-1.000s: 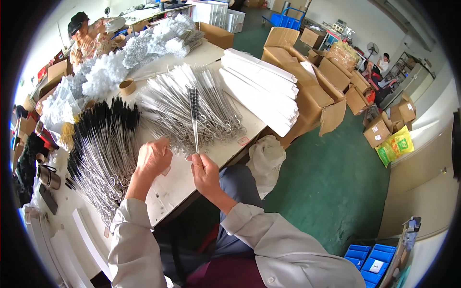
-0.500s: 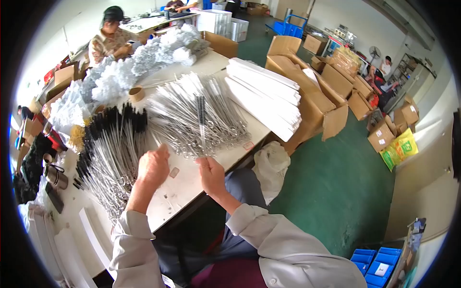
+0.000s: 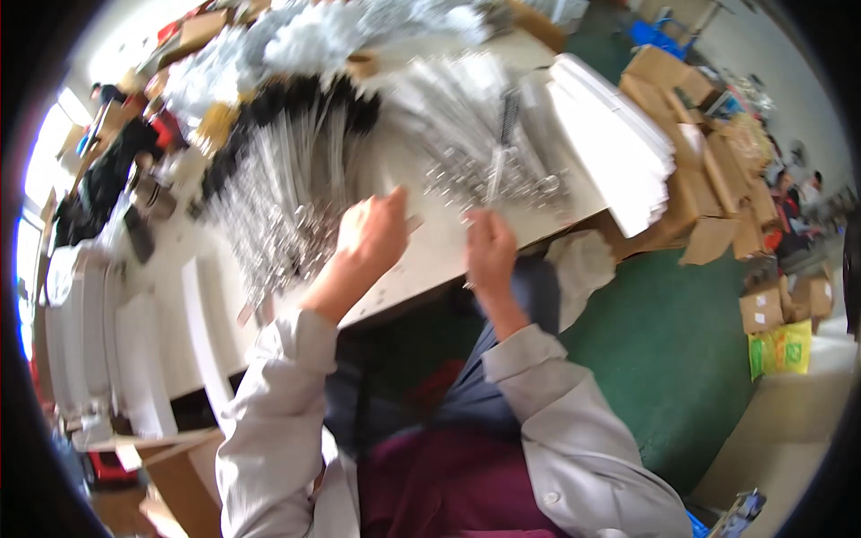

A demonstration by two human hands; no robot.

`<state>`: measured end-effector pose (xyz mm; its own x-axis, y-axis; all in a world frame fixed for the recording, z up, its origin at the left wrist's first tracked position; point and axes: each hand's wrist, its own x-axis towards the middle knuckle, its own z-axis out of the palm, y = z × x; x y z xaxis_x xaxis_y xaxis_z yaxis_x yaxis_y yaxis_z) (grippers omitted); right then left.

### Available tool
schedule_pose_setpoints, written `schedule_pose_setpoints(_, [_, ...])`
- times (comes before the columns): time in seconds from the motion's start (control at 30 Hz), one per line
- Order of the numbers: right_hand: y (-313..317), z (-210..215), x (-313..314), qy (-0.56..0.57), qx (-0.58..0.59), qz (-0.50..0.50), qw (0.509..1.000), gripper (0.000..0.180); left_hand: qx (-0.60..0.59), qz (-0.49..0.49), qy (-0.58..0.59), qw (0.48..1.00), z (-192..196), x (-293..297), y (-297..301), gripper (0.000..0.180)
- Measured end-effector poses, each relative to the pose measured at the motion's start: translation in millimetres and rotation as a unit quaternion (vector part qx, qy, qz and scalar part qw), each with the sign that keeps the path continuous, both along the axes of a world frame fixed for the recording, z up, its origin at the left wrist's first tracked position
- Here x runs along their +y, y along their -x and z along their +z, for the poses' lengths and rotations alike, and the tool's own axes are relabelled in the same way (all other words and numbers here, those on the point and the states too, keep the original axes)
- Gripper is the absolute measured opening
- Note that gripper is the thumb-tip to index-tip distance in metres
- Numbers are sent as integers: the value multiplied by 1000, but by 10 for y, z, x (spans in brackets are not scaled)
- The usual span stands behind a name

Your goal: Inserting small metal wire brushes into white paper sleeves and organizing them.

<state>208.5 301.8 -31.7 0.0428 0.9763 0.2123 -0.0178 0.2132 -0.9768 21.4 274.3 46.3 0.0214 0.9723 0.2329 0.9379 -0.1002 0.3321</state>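
Observation:
My right hand (image 3: pixel 491 251) is closed at the near edge of a pile of thin silvery looped wire stems (image 3: pixel 457 134). From its fingers a straw brush (image 3: pixel 508 121) with a black bristle head points away over that pile. My left hand (image 3: pixel 372 231) is closed in a loose fist over the table, just right of a second pile of brushes (image 3: pixel 287 170) with black heads at the far end and wire loops toward me. Whatever the left fingers hold is hidden. Motion smears both hands a little.
White flat strips (image 3: pixel 614 134) lie stacked at the table's right, beside open cardboard boxes (image 3: pixel 704 179). Clear plastic bags (image 3: pixel 314 40) heap along the back. A steel mug (image 3: pixel 152 195) and white curved strips (image 3: pixel 204 332) are on the left. A white sack (image 3: pixel 581 269) hangs by my knee.
The view has swung left and downward, so the table appears higher and further right. Both hands stay closed near the piles, and the brush stays in my right hand.

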Motion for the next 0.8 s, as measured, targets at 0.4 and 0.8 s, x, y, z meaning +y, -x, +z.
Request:
schedule_pose_setpoints(0.4, [52,36,-50,18,32,22,999,34,-37,38,6,999,-224,-369,-178,10])
schedule_pose_setpoints(0.8, [81,62,-6,37,11,42,998,33,-90,52,-96,990,-143,-224,-77,16])
